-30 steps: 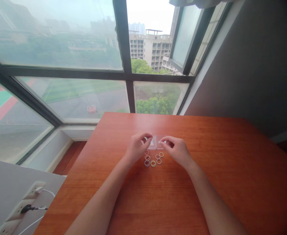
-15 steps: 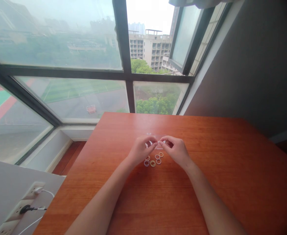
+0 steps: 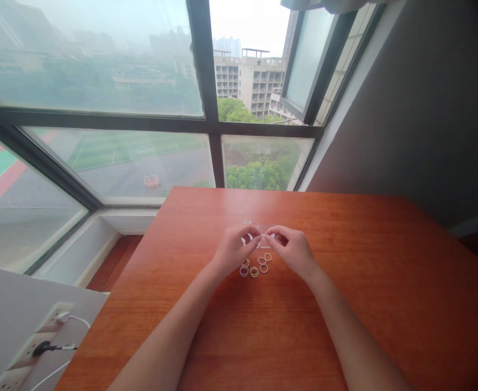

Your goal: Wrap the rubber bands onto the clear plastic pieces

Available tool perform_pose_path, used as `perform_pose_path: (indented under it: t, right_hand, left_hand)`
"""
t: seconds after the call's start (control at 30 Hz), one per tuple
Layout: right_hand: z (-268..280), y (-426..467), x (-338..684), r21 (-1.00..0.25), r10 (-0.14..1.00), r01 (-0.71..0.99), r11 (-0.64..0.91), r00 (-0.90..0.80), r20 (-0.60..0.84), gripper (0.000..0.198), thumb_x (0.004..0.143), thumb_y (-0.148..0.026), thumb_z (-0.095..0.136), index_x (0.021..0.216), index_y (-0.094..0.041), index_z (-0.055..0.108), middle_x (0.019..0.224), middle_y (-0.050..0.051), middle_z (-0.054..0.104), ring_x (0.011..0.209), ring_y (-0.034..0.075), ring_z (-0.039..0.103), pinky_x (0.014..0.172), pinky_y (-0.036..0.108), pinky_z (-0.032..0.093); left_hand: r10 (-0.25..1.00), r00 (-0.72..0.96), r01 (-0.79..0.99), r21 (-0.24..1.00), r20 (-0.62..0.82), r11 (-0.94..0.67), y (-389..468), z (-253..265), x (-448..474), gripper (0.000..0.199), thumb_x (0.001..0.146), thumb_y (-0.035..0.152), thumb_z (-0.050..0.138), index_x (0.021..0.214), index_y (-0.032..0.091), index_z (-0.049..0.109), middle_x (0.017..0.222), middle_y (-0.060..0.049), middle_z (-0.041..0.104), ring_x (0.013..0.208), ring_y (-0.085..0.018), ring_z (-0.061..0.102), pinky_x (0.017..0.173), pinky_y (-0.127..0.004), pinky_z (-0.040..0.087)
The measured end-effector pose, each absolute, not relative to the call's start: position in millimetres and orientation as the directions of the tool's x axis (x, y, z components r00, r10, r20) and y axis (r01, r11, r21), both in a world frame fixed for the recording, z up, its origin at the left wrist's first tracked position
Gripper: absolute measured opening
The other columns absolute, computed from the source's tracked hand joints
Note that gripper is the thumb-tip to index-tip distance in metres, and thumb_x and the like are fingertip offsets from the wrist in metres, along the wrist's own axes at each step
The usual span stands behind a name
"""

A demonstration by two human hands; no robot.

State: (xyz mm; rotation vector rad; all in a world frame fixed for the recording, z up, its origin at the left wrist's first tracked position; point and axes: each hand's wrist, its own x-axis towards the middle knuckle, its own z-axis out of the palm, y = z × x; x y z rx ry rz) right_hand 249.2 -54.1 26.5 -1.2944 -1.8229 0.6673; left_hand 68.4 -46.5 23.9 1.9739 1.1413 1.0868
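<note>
My left hand (image 3: 239, 244) and my right hand (image 3: 290, 244) meet over the table, thumb and forefinger of each pinched together. Between the fingertips is a small pale hair tie (image 3: 263, 236), mostly hidden by the fingers. Just behind and below the hands lies a clear plastic box (image 3: 265, 245), partly covered by them. Nearer to me, several thin hair ties in white, yellow and pale purple lie flat on the wood, among them a yellow hair tie (image 3: 254, 272) and a white hair tie (image 3: 264, 268).
The reddish-brown wooden table (image 3: 263, 331) reaches to a dark-framed window (image 3: 217, 127) at the back. A grey wall (image 3: 406, 119) rises on the right. On the left, a power socket strip (image 3: 31, 350) with plugged-in cables sits beside the table's edge.
Both hands stay nearly in place; the pinched fingertips have shifted very slightly. The hair ties on the table have not moved.
</note>
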Motion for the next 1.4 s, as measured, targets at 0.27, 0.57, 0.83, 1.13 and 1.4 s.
perform_pose_path:
  t: [0.27,0.57,0.83,1.13,1.4]
  right_hand:
    - [27.7,-54.3,249.1,-0.748,0.934,0.561,0.355,-0.176,0.311,0.013,0.081,-0.028,0.058,0.079,-0.018,0.066,0.053,-0.006,0.044,0.050,0.009,0.041,0.053,0.021,0.033]
    - [24.1,-52.5,250.7,-0.738,0.945,0.592,0.323,-0.156,0.289,0.012,0.080,-0.026,0.058,0.079,-0.018,0.068,0.054,-0.005,0.048,0.051,0.009,0.043,0.053,0.020,0.034]
    - [21.2,-53.4,249.6,-0.706,0.941,0.622,0.338,-0.249,0.231,0.012,0.081,-0.024,0.057,0.082,-0.019,0.068,0.056,-0.004,0.053,0.052,0.010,0.046,0.053,0.021,0.033]
    - [25.6,-57.4,253.3,-0.691,0.915,0.623,0.365,-0.379,0.142,0.015,0.081,-0.022,0.055,0.077,-0.019,0.068,0.056,-0.004,0.055,0.053,0.010,0.047,0.052,0.020,0.032]
    - [27.7,-65.6,254.5,-0.659,0.824,0.624,0.421,-0.567,-0.010,0.012,0.074,-0.016,0.061,0.077,-0.022,0.071,0.060,-0.005,0.059,0.055,0.009,0.049,0.053,0.019,0.031]
  left_hand:
    - [0.866,0.327,0.472,0.729,0.379,-0.497,-45.4,24.7,63.4,0.006,0.075,0.012,0.057,0.073,0.016,0.059,0.068,0.001,0.059,0.059,-0.009,0.051,0.056,-0.019,0.041]
    - [0.892,0.138,0.544,0.720,0.430,-0.431,-34.0,18.4,52.8,0.008,0.082,0.022,0.057,0.080,0.018,0.063,0.075,-0.001,0.064,0.062,-0.011,0.055,0.056,-0.020,0.043]
    - [0.887,0.158,0.565,0.697,0.435,-0.442,-21.6,8.5,53.5,0.008,0.083,0.022,0.057,0.083,0.018,0.064,0.077,-0.002,0.063,0.063,-0.011,0.055,0.059,-0.022,0.044]
    - [0.891,0.144,0.546,0.716,0.430,-0.434,-23.6,10.0,50.1,0.011,0.083,0.022,0.056,0.087,0.018,0.066,0.080,-0.002,0.065,0.064,-0.011,0.056,0.059,-0.021,0.045]
    - [0.898,0.144,0.531,0.733,0.416,-0.425,-27.8,13.5,45.7,0.012,0.083,0.020,0.055,0.086,0.018,0.066,0.079,-0.002,0.065,0.064,-0.011,0.056,0.058,-0.021,0.045]
